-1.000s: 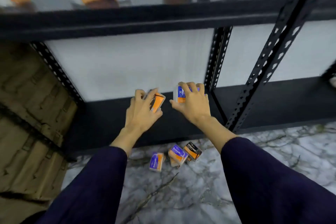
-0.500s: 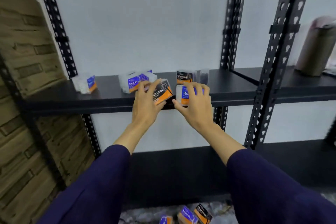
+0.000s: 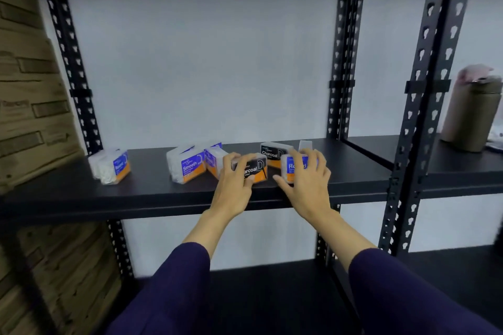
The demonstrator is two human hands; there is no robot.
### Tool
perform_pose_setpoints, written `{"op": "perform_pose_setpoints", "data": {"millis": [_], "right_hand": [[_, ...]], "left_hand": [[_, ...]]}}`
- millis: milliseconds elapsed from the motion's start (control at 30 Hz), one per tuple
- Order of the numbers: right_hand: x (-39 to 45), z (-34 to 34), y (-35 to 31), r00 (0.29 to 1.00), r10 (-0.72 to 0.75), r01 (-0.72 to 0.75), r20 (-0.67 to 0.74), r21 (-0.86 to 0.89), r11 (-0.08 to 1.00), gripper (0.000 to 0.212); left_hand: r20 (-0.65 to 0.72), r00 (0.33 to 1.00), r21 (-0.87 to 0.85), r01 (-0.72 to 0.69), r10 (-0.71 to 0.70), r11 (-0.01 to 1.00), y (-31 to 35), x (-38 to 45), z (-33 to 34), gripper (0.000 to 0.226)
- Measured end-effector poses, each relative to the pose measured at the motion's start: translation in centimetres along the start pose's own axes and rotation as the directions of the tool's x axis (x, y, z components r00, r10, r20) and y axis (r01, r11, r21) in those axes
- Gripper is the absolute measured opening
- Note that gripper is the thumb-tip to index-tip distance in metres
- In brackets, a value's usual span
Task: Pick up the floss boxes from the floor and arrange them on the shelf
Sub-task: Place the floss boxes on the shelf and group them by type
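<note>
Head view looks down both arms at a black shelf [image 3: 152,196], where each hand has a floss box set on the board. Left hand [image 3: 234,187] curls round a black and orange box marked Charcoal [image 3: 254,170], fingers over its top left corner and thumb pressed at its lower front edge; the box sits a little tilted near the front of the shelf. Right hand [image 3: 307,185] holds a blue and orange box [image 3: 292,168], fingers draped over its top and right side, thumb reaching to its lower left corner, so most of the label is covered. The two held boxes stand just beside each other.

Behind them, touching or nearly so, stands a second Charcoal box [image 3: 270,155], and a clear box edge [image 3: 304,145] shows behind the right fingers. To the left of the left hand is a cluster of blue and orange boxes: one marked Smooth [image 3: 187,167] with another blue box [image 3: 213,160] leaning close against it. Well apart, at the far left of the shelf, is a lone blue box [image 3: 113,167].

Perforated black uprights [image 3: 420,106] frame the bay. On the next shelf to the right stands a brown flask with a pink top [image 3: 471,114]. Stacked cardboard cartons [image 3: 30,106] fill the left edge, and dark purple sleeves [image 3: 402,294] cover both forearms
</note>
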State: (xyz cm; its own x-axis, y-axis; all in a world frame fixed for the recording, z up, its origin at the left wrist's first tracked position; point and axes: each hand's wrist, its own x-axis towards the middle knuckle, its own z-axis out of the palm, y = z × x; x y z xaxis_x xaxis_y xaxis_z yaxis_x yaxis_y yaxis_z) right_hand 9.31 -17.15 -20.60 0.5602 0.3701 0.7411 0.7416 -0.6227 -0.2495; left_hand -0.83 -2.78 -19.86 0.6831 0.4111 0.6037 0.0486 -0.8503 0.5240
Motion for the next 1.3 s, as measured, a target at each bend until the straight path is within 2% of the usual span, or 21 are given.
{"op": "perform_pose_setpoints", "data": {"millis": [133, 233, 300, 367, 433, 500, 533, 600, 700, 800, 867, 933, 1000, 1067, 1100, 1233, 1300], "right_hand": [[-0.2, 0.8, 0.8, 0.999, -0.040, 0.040, 0.032, -0.010, 0.999, 0.079], [0.1, 0.4, 1.2, 0.993, 0.109, -0.100, -0.050, 0.152, 0.983, 0.081], [0.2, 0.2, 1.9, 0.963, 0.268, -0.258, 0.029, 0.387, 0.885, 0.089], [0.2, 0.0, 2.6, 0.930, 0.317, -0.366, 0.185, 0.546, 0.754, 0.094], [0.2, -0.1, 3.3, 0.940, 0.245, -0.336, 0.239, 0.510, 0.792, 0.082], [0.6, -0.3, 3.8, 0.940, 0.199, -0.314, 0.278, 0.473, 0.823, 0.055], [0.8, -0.6, 4.0, 0.930, 0.195, -0.336, 0.312, 0.503, 0.796, 0.046], [0.9, -1.0, 4.4, 0.912, 0.210, -0.393, 0.354, 0.597, 0.700, 0.043], [0.5, -1.9, 4.5, 0.913, 0.279, -0.407, 0.297, 0.695, 0.592, 0.043], [0.2, -2.4, 3.8, 0.917, 0.273, -0.393, 0.290, 0.773, 0.499, 0.036], [0.2, -2.6, 2.7, 0.918, 0.206, -0.395, 0.338, 0.815, 0.424, 0.033], [0.4, -2.6, 1.0, 0.915, 0.091, -0.396, 0.392, 0.839, 0.372, 0.030], [0.6, -2.2, -1.1, 0.905, -0.016, -0.397, 0.426, 0.855, 0.334, 0.029], [1.0, -1.4, -3.5, 0.913, -0.059, -0.356, 0.404, 0.858, 0.371, 0.031], [1.1, -1.0, -4.8, 0.921, -0.061, -0.325, 0.384, 0.846, 0.422, 0.032], [0.7, 1.7, -8.6, 0.930, -0.070, -0.213, 0.361, 0.685, 0.697, 0.037], [0.0, 3.3, -9.6, 0.925, -0.121, -0.083, 0.361, 0.500, 0.862, 0.030]], "left_hand": [[-0.005, 1.000, 0.085, -0.020, 0.021, 0.996, 0.2, 0.4, 0.3, 0.046], [0.021, 1.000, 0.146, -0.012, 0.009, 0.989, 0.4, 0.8, 0.6, 0.048], [0.043, 0.999, 0.182, -0.018, 0.010, 0.983, 0.4, 1.1, 1.0, 0.054], [0.071, 0.997, 0.203, -0.022, 0.007, 0.979, 0.4, 1.5, 1.4, 0.066], [0.084, 0.996, 0.167, -0.014, 0.000, 0.986, 0.3, 1.8, 1.8, 0.076], [0.086, 0.996, 0.118, 0.009, -0.019, 0.993, 0.4, 2.2, 2.2, 0.075], [0.096, 0.995, 0.113, 0.027, -0.038, 0.993, 0.6, 2.4, 2.3, 0.072], [0.134, 0.988, 0.114, 0.055, -0.070, 0.992, 1.0, 3.0, 2.7, 0.064], [0.186, 0.980, 0.013, 0.062, -0.064, 0.998, 2.2, 3.4, 3.3, 0.066], [0.075, 0.997, -0.162, 0.041, -0.029, 0.986, 3.4, 3.0, 3.3, 0.053], [-0.008, 0.999, -0.356, 0.046, -0.052, 0.933, 4.4, 2.2, 2.4, 0.051], [-0.011, 0.999, -0.521, 0.039, -0.052, 0.852, 4.9, 1.2, 1.2, 0.048], [-0.047, 0.998, -0.573, 0.011, -0.046, 0.819, 4.8, 0.4, -0.4, 0.041], [-0.143, 0.987, -0.554, -0.022, -0.069, 0.832, 3.8, -0.2, -2.6, 0.034], [-0.190, 0.979, -0.527, -0.035, -0.078, 0.849, 3.1, -0.5, -3.9, 0.031], [-0.357, 0.919, -0.482, -0.027, -0.168, 0.876, -0.2, -2.0, -9.3, 0.027], [-0.470, 0.864, -0.338, 0.011, -0.179, 0.941, -2.4, -2.7, -11.9, 0.028]]}}
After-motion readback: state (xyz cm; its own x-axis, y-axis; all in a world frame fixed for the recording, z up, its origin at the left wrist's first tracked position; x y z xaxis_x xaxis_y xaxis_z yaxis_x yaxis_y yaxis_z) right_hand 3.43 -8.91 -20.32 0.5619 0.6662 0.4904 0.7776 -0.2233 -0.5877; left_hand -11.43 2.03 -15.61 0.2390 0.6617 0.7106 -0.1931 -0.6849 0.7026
